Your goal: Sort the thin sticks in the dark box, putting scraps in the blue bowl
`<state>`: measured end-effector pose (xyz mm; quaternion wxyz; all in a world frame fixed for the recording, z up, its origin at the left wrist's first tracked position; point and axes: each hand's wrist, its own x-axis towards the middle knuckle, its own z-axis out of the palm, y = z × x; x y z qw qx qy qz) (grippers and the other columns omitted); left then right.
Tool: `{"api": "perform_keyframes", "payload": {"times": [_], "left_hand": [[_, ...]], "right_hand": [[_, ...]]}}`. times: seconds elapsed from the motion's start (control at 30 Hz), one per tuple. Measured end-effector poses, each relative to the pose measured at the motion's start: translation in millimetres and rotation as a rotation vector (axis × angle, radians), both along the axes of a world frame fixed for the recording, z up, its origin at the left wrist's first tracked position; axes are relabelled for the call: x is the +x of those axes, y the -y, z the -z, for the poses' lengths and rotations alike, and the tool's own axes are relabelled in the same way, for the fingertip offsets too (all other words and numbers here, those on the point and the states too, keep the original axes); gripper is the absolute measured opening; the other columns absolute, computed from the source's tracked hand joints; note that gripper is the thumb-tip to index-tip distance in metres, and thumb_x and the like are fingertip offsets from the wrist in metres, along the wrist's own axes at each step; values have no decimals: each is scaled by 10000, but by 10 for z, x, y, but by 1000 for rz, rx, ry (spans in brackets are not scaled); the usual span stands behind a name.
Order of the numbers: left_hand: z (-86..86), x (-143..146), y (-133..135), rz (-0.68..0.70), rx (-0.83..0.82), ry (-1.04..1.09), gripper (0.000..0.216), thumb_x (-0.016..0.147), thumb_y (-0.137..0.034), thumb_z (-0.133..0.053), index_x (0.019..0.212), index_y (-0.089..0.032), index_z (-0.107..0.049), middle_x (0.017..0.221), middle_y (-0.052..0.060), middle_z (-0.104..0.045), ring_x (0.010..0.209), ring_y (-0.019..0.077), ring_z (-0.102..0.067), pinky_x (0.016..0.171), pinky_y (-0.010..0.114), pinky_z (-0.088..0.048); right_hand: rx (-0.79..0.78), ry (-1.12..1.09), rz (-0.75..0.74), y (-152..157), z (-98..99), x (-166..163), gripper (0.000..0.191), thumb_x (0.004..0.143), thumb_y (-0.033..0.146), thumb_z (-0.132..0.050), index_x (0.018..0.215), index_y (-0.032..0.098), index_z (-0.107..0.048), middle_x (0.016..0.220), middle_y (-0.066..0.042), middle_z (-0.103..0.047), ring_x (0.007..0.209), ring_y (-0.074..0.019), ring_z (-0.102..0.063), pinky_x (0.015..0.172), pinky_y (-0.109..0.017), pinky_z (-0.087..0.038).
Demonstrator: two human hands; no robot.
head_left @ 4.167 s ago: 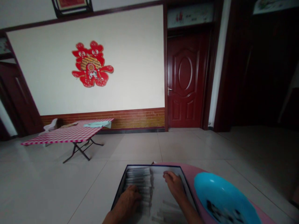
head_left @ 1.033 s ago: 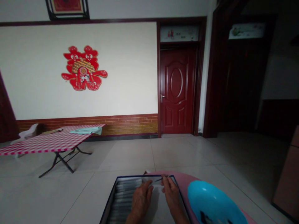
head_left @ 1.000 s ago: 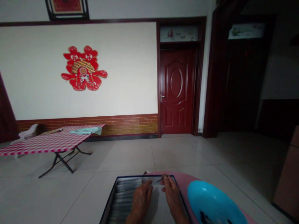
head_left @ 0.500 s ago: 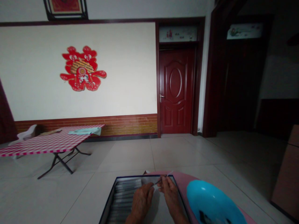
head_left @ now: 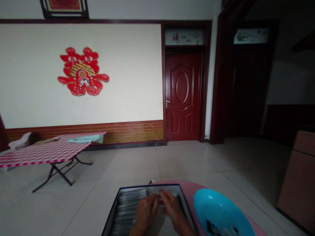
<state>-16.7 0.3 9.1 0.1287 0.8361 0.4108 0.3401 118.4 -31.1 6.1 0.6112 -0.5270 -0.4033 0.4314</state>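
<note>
A thin piece (head_left: 159,198) was pinched by left hand (head_left: 145,211) and right hand (head_left: 172,207); narrow room beyond was edged by the box (head_left: 175,188).

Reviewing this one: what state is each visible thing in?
Left hand: closed on thin item
Right hand: closed on same item
Box: open, partly filled
Blue basin: uncovered, partly filled
Red door: shut
Folding table: unfolded, standing
Green cloth: lying on table
Wall decoration: hung up

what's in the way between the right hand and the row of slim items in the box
Over the box, the left hand stands between the right hand and the slim items; nothing else visible does.
</note>
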Motion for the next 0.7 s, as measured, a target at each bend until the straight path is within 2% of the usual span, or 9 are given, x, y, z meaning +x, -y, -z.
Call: {"api": "perform_keyframes", "payload": {"times": [0.2,0.37,0.47,0.57,0.7], "left_hand": [[81,19,-17,-74,83,-123,295,926,-231,-426,912,-246,-721,799,42,-743,738,190,-716,696,251,-515],[270,30,-70,-38,237,38,273,904,-246,-458,1089,-229,-658,942,66,-745,841,200,-715,757,283,-543],[331,32,-80,-1,230,122,307,902,-239,-437,1166,-208,-591,993,80,-739,877,193,-712,769,275,-545],[314,39,-58,21,165,140,279,904,-215,-408,1128,-201,-572,920,74,-743,817,187,-716,721,265,-543],[268,48,-33,47,148,157,225,910,-208,-403,1063,-216,-568,870,52,-737,766,179,-712,683,259,-535]], "right_hand": [[61,-146,203,-69,41,114,537,701,691,-572,853,183,-654,890,-102,-739,780,-233,-698,630,-305,-538],[44,-205,185,-44,18,113,534,658,681,-618,852,184,-646,904,-113,-744,804,-243,-709,656,-316,-554],[45,-217,162,-41,7,100,513,657,655,-628,853,182,-649,921,-121,-745,826,-254,-711,671,-327,-558],[34,-200,136,-50,21,88,459,668,606,-637,834,179,-653,881,-113,-746,817,-254,-709,660,-321,-549],[9,-68,102,-71,70,67,376,695,548,-625,774,183,-671,799,-74,-739,777,-232,-698,619,-286,-516]]}}
